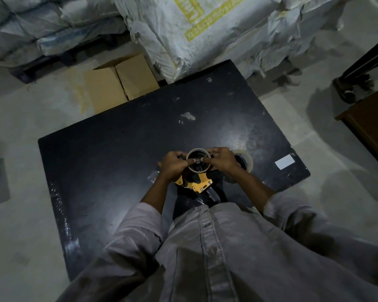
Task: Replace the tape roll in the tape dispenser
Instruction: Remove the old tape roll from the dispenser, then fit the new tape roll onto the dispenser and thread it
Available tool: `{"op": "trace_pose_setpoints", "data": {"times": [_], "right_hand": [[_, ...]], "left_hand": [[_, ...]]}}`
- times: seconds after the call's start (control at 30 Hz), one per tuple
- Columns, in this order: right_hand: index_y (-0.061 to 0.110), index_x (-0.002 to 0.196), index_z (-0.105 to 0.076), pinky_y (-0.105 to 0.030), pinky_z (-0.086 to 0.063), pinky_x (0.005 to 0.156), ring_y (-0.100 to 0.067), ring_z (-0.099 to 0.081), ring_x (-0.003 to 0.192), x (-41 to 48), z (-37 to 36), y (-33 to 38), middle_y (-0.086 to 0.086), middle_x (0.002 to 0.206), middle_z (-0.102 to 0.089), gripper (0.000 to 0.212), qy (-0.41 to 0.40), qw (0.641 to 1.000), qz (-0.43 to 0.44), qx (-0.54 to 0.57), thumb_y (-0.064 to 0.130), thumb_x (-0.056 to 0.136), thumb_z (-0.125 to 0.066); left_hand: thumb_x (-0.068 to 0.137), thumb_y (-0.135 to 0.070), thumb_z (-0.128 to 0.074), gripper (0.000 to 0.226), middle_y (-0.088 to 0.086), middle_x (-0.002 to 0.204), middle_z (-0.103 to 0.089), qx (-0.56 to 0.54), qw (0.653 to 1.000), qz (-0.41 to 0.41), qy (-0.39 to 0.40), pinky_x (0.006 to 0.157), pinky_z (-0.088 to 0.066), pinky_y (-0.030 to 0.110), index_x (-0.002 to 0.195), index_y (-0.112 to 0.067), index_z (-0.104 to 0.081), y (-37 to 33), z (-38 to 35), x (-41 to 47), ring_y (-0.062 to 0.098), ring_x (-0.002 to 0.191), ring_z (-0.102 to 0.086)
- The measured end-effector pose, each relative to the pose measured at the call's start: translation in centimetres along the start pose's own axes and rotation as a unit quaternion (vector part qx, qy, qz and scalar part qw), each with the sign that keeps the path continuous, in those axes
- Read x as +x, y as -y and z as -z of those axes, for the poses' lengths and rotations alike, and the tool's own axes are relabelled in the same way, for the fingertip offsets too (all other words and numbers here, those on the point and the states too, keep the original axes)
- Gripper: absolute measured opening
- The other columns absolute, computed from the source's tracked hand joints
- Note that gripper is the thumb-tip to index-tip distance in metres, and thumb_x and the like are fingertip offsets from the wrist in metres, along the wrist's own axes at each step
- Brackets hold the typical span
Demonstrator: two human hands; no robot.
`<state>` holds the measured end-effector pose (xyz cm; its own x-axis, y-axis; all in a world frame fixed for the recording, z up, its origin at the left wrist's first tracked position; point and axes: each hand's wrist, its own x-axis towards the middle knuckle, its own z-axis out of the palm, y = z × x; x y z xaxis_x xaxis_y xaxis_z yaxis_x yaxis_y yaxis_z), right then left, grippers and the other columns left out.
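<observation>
Both hands on the job, close to the body.

- Left hand [172, 164] and right hand [222, 160] each grip opposite sides of a thin tan cardboard tape ring [197, 149]. Fingers curl over its outer rim and the thumbs meet at the black hub in its middle.
- The ring sits on the yellow metal, black-handled tape dispenser [196, 184], which lies directly under the hands, handle pointing back at the person's shirt.
- The ring looks nearly bare, so I judge it to be the used-up roll. A two-sided grip with thumbs braced on the hub suits working it evenly off the spindle.
- A clear, fuller tape roll [247, 159] lies flat just beyond the right wrist and partly hidden by it. It is probably parked there as the replacement, within easy reach.

Surface: a black rectangular tabletop [118, 160], scuffed and dusty. A small white label [284, 161] lies well right of the right hand.

Room: dim storeroom with a bare concrete floor [20, 127]. A flattened brown cardboard box [120, 81] lies beyond the left hand. Large white woven sacks [205, 29] are heaped past the far table edge. Brown wooden furniture [371, 127] stands off to the right.
</observation>
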<state>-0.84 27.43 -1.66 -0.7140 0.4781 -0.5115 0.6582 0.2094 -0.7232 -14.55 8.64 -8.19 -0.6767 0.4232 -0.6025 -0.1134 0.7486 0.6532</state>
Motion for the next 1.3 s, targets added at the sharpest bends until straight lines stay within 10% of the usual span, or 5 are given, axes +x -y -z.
{"op": "trace_pose_setpoints", "data": {"times": [0.4,0.53,0.67,0.8,1.3], "right_hand": [[0.018,0.108,-0.086,-0.044,-0.071,0.086,-0.019,-0.083,0.089,-0.4,-0.7,0.4,-0.002,0.098,-0.086,0.037,-0.065,0.998,-0.002,-0.019,0.026,0.077,-0.104],[0.018,0.095,-0.088,-0.053,-0.071,0.083,-0.027,-0.084,0.086,-1.1,0.6,0.8,-0.003,0.087,-0.085,0.019,0.004,0.998,-0.019,0.068,0.033,0.087,-0.096],[0.015,0.108,-0.084,-0.017,-0.058,0.063,-0.001,-0.077,0.069,-2.2,2.5,1.9,0.012,0.076,-0.082,0.012,0.071,0.987,0.000,0.147,0.019,0.098,-0.088],[0.009,0.129,-0.081,-0.020,-0.062,0.076,-0.007,-0.084,0.095,-2.2,3.8,2.5,0.001,0.109,-0.088,0.034,0.073,0.981,0.023,0.178,0.016,0.097,-0.089],[0.013,0.114,-0.084,-0.050,-0.072,0.086,-0.024,-0.086,0.076,6.4,5.7,-1.9,-0.009,0.089,-0.086,0.034,-0.110,0.981,-0.090,0.130,0.033,0.089,-0.093]], "left_hand": [[0.081,-0.056,-0.088,0.026,-0.011,0.102,-0.078,0.096,0.992,-0.015,-0.084,0.120,-0.024,0.055,0.078,-0.036,-0.072,-4.5,0.0,-4.5,0.021,0.122,-0.065],[0.080,-0.064,-0.087,0.040,-0.007,0.090,-0.086,-0.059,0.998,-0.020,0.023,0.117,-0.050,0.056,0.093,-0.026,-0.087,-5.6,1.9,-6.3,0.020,0.101,-0.081],[0.091,-0.059,-0.085,0.047,0.008,0.098,-0.087,-0.146,0.985,-0.062,0.074,0.100,-0.065,0.046,0.107,-0.015,-0.088,-6.7,4.0,-8.4,0.024,0.100,-0.084],[0.103,-0.040,-0.078,0.035,0.006,0.099,-0.087,-0.199,0.976,-0.076,0.030,0.075,-0.063,0.020,0.107,-0.007,-0.086,-6.8,4.3,-8.8,0.013,0.092,-0.085],[0.092,-0.059,-0.073,0.027,-0.019,0.092,-0.083,-0.107,0.969,-0.103,-0.196,0.096,-0.065,0.050,0.099,-0.036,-0.086,-3.5,-0.3,-7.0,0.012,0.096,-0.080]]}}
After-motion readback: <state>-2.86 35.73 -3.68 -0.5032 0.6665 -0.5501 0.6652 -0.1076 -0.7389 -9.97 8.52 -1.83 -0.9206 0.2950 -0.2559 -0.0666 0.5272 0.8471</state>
